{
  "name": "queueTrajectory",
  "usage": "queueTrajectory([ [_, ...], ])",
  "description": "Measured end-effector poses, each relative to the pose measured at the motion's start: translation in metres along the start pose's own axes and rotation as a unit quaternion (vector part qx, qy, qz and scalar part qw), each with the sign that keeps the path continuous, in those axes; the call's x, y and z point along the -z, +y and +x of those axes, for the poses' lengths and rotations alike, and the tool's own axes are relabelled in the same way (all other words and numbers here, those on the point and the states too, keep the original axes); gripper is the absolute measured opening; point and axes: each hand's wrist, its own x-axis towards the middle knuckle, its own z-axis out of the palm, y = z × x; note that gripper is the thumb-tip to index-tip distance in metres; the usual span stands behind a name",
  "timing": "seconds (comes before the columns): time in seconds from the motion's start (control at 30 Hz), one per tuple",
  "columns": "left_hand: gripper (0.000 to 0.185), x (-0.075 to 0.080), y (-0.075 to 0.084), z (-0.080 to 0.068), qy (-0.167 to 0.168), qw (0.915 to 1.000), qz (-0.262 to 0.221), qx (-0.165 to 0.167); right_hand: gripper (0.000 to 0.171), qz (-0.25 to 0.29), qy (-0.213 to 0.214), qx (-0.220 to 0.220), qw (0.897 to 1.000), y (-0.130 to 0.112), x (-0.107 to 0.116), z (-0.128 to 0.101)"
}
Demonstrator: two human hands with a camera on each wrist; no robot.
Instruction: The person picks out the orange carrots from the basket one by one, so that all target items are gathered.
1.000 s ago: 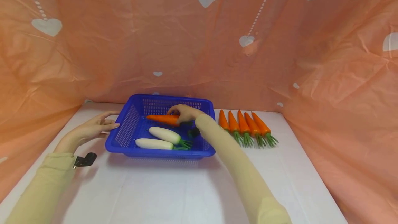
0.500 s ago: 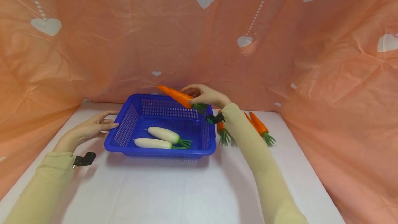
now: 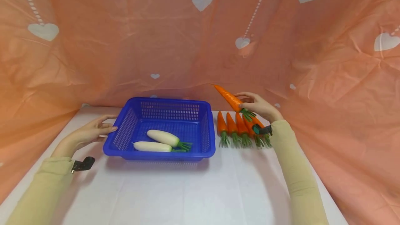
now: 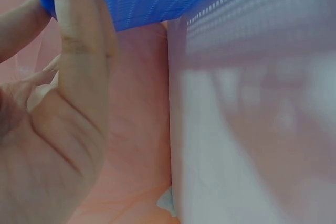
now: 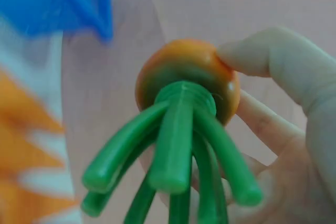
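Observation:
My right hand point(image 3: 258, 107) holds an orange carrot point(image 3: 229, 98) in the air, above a row of carrots at the right of the table. Its tip points up and to the left. In the right wrist view, the thumb presses the thick end of the carrot point(image 5: 181, 56), just above its green stalks. At the left, my left hand point(image 3: 89, 134) pinches the rim of a blue plastic basket point(image 3: 159, 154). Part of that grip shows in the left wrist view, with fingers at the blue edge. Inside the basket lie two white radishes point(image 3: 163, 137) with green stalks.
Several carrots point(image 3: 222, 125) lie side by side right of the basket, tips toward the back. A white tabletop point(image 3: 156, 190) extends in front. An orange cloth point(image 3: 156, 44) with white hearts hangs behind and at both sides.
My right hand has lifted the carrot out of the basket and carried it right, over the row of carrots. The left hand stays at the basket's rim.

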Motion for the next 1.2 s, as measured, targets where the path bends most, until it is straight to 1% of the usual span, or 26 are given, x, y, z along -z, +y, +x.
queueTrajectory([
  [0.17, 0.063, 0.001, -0.001, -0.002, -0.006, 1.0, -0.004, -0.004, 0.048, 0.0, 0.064, -0.036, 0.997, 0.037, 0.025, -0.033],
  [0.27, 0.063, 0.001, 0.001, -0.002, -0.004, 1.0, -0.005, -0.006, 0.05, 0.001, 0.098, -0.047, 0.994, 0.057, 0.038, -0.051],
  [0.37, 0.064, 0.0, 0.002, -0.002, -0.002, 0.9999, -0.01, -0.003, 0.052, 0.011, 0.116, -0.051, 0.992, 0.076, 0.05, -0.065],
  [0.53, 0.063, -0.002, 0.002, 0.001, 0.002, 0.9999, -0.015, 0.001, 0.054, 0.036, 0.128, -0.066, 0.989, 0.102, 0.062, -0.082],
  [0.63, 0.062, -0.002, 0.002, 0.001, 0.005, 0.9999, -0.014, -0.002, 0.053, 0.034, 0.135, -0.077, 0.987, 0.114, 0.064, -0.088],
  [0.73, 0.062, -0.002, 0.002, 0.001, 0.005, 0.9999, -0.01, -0.004, 0.054, 0.015, 0.143, -0.09, 0.986, 0.123, 0.065, -0.093],
  [0.9, 0.066, -0.002, 0.002, 0.0, 0.002, 1.0, -0.002, 0.003, 0.053, -0.006, 0.15, -0.109, 0.983, 0.136, 0.063, -0.097],
  [1.07, 0.067, -0.002, 0.003, -0.001, 0.004, 0.9999, 0.001, 0.01, 0.05, -0.009, 0.147, -0.109, 0.983, 0.146, 0.058, -0.094],
  [1.2, 0.067, -0.002, 0.001, -0.001, 0.002, 1.0, 0.0, 0.004, 0.049, -0.036, 0.142, -0.108, 0.983, 0.152, 0.054, -0.092],
])
